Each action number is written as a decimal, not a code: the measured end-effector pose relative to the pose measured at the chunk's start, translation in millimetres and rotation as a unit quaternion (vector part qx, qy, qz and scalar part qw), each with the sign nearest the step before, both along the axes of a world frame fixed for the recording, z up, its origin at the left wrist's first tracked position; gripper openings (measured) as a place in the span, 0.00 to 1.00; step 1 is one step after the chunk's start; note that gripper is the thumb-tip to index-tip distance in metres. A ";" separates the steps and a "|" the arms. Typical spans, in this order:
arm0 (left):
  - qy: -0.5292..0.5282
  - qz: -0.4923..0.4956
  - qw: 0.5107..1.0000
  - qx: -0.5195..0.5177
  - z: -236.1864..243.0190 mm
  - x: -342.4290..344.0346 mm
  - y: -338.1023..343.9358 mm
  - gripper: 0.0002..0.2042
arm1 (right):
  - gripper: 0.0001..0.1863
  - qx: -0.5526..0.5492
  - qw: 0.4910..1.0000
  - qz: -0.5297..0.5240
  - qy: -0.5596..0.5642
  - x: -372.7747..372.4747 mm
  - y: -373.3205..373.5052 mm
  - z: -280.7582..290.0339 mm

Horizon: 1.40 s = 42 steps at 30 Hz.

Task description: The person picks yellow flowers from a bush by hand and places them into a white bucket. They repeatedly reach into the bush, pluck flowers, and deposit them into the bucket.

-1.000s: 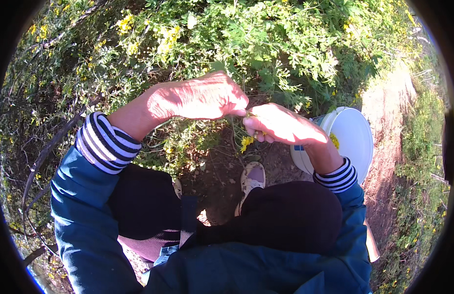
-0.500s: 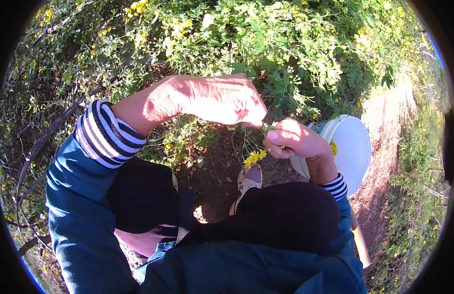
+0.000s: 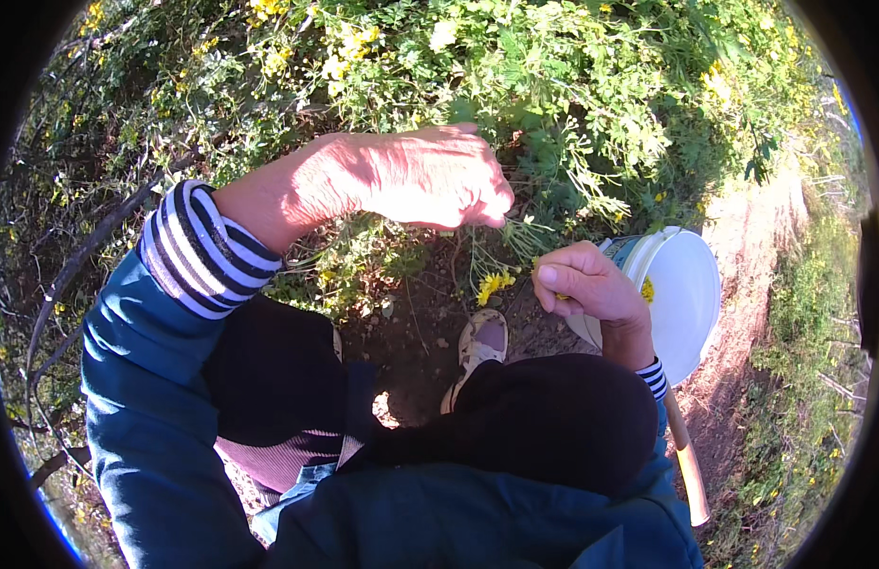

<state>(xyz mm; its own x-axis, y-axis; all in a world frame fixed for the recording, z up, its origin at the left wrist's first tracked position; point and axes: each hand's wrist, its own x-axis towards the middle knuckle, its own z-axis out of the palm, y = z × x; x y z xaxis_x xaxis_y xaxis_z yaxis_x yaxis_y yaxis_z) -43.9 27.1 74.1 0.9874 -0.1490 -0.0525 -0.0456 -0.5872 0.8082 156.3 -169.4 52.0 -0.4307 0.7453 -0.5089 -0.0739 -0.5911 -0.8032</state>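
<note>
My left hand [image 3: 421, 178] is closed around thin green stems [image 3: 513, 230] at the middle of the view, with a yellow flower cluster [image 3: 494, 284] hanging below it. To its lower right, my right hand [image 3: 582, 282] is curled, its fingers pressed together; what they hold is mostly hidden. Just behind that hand stands a white bucket [image 3: 683, 303] with some yellow flower heads [image 3: 648, 289] inside.
Leafy plants with yellow flowers [image 3: 591, 95] fill the upper view. Dry branches [image 3: 89, 256] lie at the left. A dirt strip [image 3: 757, 242] runs down the right. A wooden handle [image 3: 691, 479] rests beside my right leg. My shoe [image 3: 482, 337] is on dark soil [image 3: 402, 322].
My right hand has moved right and down, away from my left, opening a gap between them. My left hand has shifted slightly right, then up. The flowers now dangle more clearly between the hands.
</note>
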 end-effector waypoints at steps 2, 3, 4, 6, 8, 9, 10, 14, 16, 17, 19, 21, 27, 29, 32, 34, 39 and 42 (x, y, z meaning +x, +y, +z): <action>0.113 0.048 0.992 0.041 0.4 0.5 1.6 0.08 | 0.16 -0.001 0.991 -0.102 0.087 -0.7 -6.3 -0.2; 0.119 0.023 0.992 0.046 0.3 1.3 1.7 0.08 | 0.16 0.027 0.975 -0.154 0.160 -1.9 -8.4 -1.0; 0.100 0.023 0.993 0.049 0.1 2.7 1.0 0.08 | 0.15 -0.004 0.977 -0.169 0.127 -4.6 -8.4 -3.4; 0.070 0.007 0.996 0.049 -0.1 4.6 -1.3 0.09 | 0.17 -0.054 0.981 -0.171 0.079 -11.1 -3.5 -10.0; 0.042 0.002 0.994 0.100 -0.9 5.4 -5.5 0.09 | 0.25 -0.033 0.990 -0.114 0.076 -15.8 7.1 -16.4; 0.015 -0.007 0.991 0.133 -1.3 5.2 -6.8 0.10 | 0.29 -0.007 0.994 -0.074 0.086 -18.3 13.1 -19.3; 0.022 -0.004 0.988 0.154 -2.5 5.2 -8.7 0.10 | 0.32 0.015 0.995 -0.035 0.091 -21.7 18.4 -21.5; -0.100 0.047 0.972 0.206 -8.6 0.3 -14.4 0.08 | 0.39 0.036 0.993 0.015 0.110 -39.1 28.5 -24.3; -0.130 0.063 0.968 0.204 -12.4 -0.6 -15.0 0.07 | 0.33 -0.001 0.987 0.015 0.157 -46.0 29.2 -24.4; -0.105 0.056 0.972 0.205 -13.9 -0.6 -14.3 0.07 | 0.30 -0.001 0.987 0.018 0.158 -47.8 28.8 -24.1; -0.103 0.049 0.973 0.202 -15.7 0.4 -12.9 0.06 | 0.24 -0.009 0.987 0.034 0.159 -48.7 27.3 -23.8; -0.116 0.071 0.972 0.191 -16.4 1.8 -12.6 0.04 | 0.21 -0.031 0.988 -0.020 0.150 -45.8 23.6 -22.5; -0.024 0.049 0.996 -0.066 -13.7 6.1 -7.7 0.04 | 0.24 0.003 0.999 0.006 0.033 -29.5 9.2 -15.7; -0.034 0.057 0.994 -0.083 -13.3 5.6 -5.6 0.06 | 0.23 0.001 0.998 0.022 0.052 -22.0 2.8 -12.1; 0.014 0.090 0.993 -0.070 -12.9 3.0 3.6 0.08 | 0.23 -0.008 0.997 -0.022 0.075 -16.6 -8.8 -8.1; 0.019 0.074 0.992 -0.099 -15.0 3.7 3.4 0.08 | 0.21 -0.055 0.988 -0.105 0.093 -16.1 -11.3 -9.3; 0.026 0.066 0.994 -0.078 -16.8 11.8 -5.4 0.08 | 0.17 -0.065 0.961 -0.238 0.123 -23.6 2.4 -25.0; 0.018 0.057 0.997 -0.046 -13.4 12.4 -6.8 0.09 | 0.13 -0.007 0.964 -0.253 0.085 -29.5 11.8 -33.5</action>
